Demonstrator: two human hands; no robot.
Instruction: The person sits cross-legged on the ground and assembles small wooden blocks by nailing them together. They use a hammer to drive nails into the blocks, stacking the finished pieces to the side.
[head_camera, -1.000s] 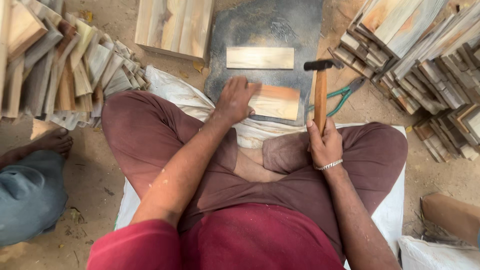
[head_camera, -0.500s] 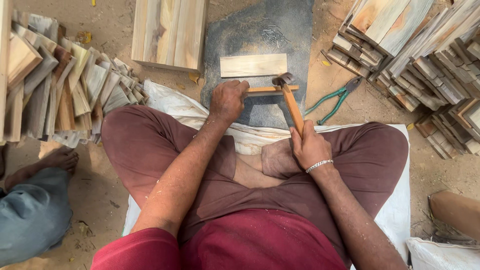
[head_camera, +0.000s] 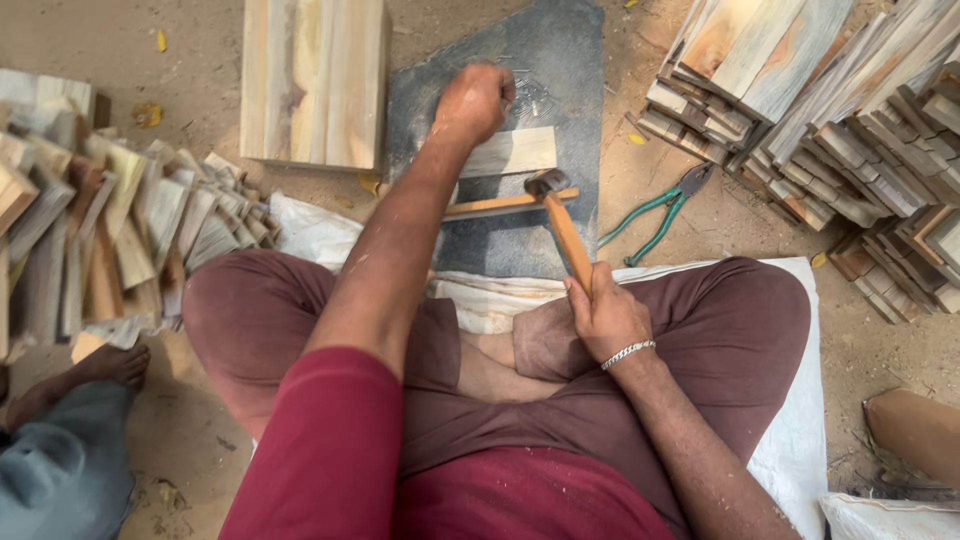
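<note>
Right hand (head_camera: 606, 318) has its fingers wrapped tight around the wooden handle of a hammer (head_camera: 562, 228), gripping near the bottom end. The metal head sits down on a thin wooden strip (head_camera: 500, 205) that lies across the near part of the dark stone slab (head_camera: 560, 60). There's a silver bracelet (head_camera: 628, 353) on that wrist.

Left hand (head_camera: 474, 100) is curled into a loose fist further up the slab, resting at the end of a pale flat wood piece (head_camera: 515, 152). Can't really tell if the fingers are pinching anything inside, they're folded under and hidden.

So taking the slab as the reference: the pale piece lies across its middle, and the thin strip sits just nearer the person than that, almost parallel to it. Just off the slab's right edge, on the dirt, there's a pair of green-handled pliers (head_camera: 662, 211). Further right is a big heap of wood slats (head_camera: 830, 110). Touching the slab's left edge is a wide block of joined pale boards (head_camera: 313, 80), and well left of that another messy pile of wood offcuts (head_camera: 110, 235).

The person sits cross-legged on a white sack (head_camera: 800, 440) right at the slab's near edge. Someone else's bare foot (head_camera: 85, 380) shows far out to the left.
</note>
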